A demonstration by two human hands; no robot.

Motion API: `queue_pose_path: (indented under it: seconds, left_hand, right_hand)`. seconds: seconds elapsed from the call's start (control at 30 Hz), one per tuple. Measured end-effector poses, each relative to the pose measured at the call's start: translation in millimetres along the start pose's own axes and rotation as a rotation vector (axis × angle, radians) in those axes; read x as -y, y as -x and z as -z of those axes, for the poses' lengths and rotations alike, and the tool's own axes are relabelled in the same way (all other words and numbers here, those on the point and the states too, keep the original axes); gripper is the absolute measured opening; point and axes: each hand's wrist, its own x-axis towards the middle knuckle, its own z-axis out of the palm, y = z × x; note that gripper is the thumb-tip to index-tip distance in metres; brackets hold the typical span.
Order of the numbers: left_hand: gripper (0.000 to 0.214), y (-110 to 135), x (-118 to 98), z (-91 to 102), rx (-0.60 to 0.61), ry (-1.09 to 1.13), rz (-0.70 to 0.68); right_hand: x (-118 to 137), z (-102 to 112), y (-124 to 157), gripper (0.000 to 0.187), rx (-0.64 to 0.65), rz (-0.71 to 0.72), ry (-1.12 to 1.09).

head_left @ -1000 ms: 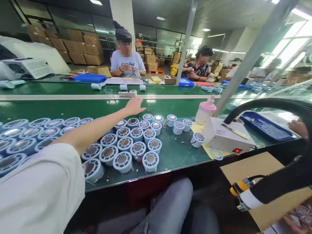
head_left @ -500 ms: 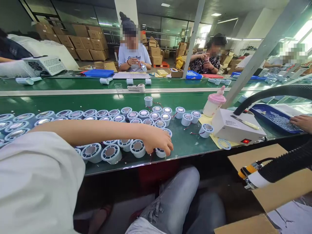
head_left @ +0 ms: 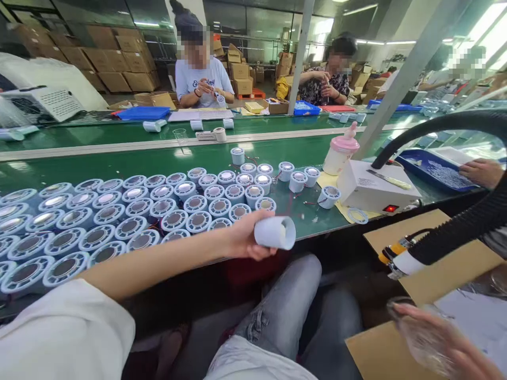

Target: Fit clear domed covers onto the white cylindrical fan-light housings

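My left hand (head_left: 253, 240) is wrapped round a light-blue round plastic housing (head_left: 273, 232). The housing is tilted, its open end facing right with something whitish inside. Behind that hand, rows of similar housings (head_left: 198, 221) with round silver tops stand on the green bench. At the lower right my right hand (head_left: 451, 338), blurred by motion, grips a clear plastic cup (head_left: 423, 343) above an open cardboard box (head_left: 376, 348). More clear pieces and a white sheet show inside that box.
A white device (head_left: 376, 187) with a lit red switch and a black hose stands right of the housings. Beside it is a pink-lidded bottle (head_left: 340, 153). A co-worker's hand (head_left: 481, 173) is at a blue tray (head_left: 431, 171). An orange-and-white nozzle (head_left: 400, 258) hangs over the box.
My left hand has lifted a housing from the bench's front edge and tipped it sideways. My right hand has come into view with a clear cup. The view has shifted slightly.
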Motion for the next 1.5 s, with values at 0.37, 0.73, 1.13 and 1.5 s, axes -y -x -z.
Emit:
queue_pose_path:
  seconds: [0.37, 0.73, 1.13, 1.5]
  left_hand:
    - [0.027, -21, 57, -73.8, 0.217, -0.054, 0.083]
    - [0.023, 3, 53, -87.1, -0.103, -0.486, -0.383]
    - [0.067, -11, 83, -79.4, 0.038, -0.399, -0.518]
    - [0.071, 2, 72, -86.0, 0.136, 0.073, -0.152]
  right_hand:
    - [116, -94, -27, 0.045, 0.048, 0.511, 0.694]
    - [117, -85, -27, 0.028, 0.321, 0.083, 0.178]
    - [118, -84, -27, 0.026, 0.088, -0.167, -0.301]
    - [108, -70, -17, 0.04, 0.234, 0.221, -0.083]
